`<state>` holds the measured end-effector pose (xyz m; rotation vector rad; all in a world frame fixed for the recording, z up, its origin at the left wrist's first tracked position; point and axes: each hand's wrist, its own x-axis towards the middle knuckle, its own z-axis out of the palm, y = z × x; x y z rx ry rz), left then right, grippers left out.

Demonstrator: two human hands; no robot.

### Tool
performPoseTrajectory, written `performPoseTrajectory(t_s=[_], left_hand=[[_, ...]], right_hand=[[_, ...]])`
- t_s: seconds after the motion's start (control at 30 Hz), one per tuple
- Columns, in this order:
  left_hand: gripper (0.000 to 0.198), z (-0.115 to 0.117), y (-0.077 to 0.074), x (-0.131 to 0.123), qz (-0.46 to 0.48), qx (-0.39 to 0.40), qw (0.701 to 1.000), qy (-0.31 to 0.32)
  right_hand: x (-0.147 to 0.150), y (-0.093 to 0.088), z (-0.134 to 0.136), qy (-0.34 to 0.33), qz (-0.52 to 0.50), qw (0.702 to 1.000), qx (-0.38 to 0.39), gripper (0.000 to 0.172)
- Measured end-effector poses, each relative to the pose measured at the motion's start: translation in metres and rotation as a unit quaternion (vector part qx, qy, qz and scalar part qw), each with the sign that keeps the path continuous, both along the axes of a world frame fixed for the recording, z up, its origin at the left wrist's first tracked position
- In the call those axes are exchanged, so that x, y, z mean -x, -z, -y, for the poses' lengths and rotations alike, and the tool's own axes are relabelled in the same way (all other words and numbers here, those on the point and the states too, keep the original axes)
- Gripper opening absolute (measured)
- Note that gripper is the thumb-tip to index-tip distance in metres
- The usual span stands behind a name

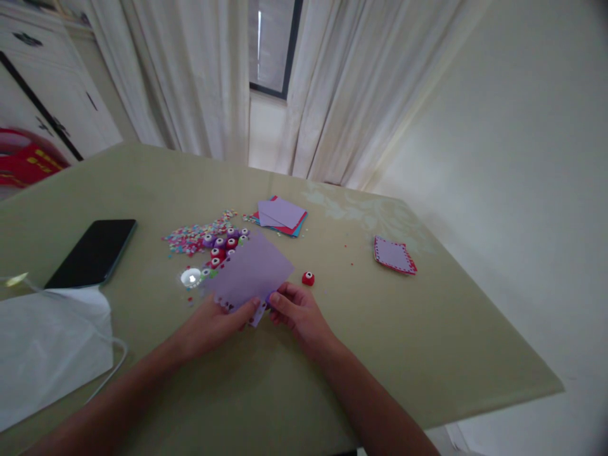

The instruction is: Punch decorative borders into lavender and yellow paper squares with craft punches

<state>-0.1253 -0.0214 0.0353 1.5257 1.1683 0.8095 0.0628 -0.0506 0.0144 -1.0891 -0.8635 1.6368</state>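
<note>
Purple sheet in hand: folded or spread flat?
Spread: the purple sheet shows one broad face, no fold line visible, in the left hand.

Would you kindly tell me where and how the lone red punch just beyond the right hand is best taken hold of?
I would pinch the red punch by its opposite sides, coming down from above: it looks small and squat, stands apart from the cluster of punches, and the right hand sits close on its near side, so a low approach from there seems cramped.
</note>
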Motion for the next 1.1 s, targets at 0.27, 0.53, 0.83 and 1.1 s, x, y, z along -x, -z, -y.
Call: performPoseTrajectory(t_s=[0.27,0.53,0.83,1.1], left_hand=[[0.022,0.0,0.0,0.001,0.008,0.015,0.998,0.06],[0.033,-0.002,0.0,-0.002,-0.004,0.008,0.998,0.059],[0.036,0.002,0.004,-0.004,0.005,0.038,0.998,0.048],[0.053,0.003,0.013,-0.004,-0.013,0.031,0.997,0.075]], right_hand=[[0.0,0.003,-0.001,-0.002,0.022,1.0,-0.01,0.049],[0.002,0.002,0.001,0.008,-0.015,1.0,0.015,0.05],[0.003,0.002,0.002,-0.007,0.008,1.0,0.002,0.049],[0.005,-0.006,0.003,-0.031,0.024,0.999,-0.036,0.048]])
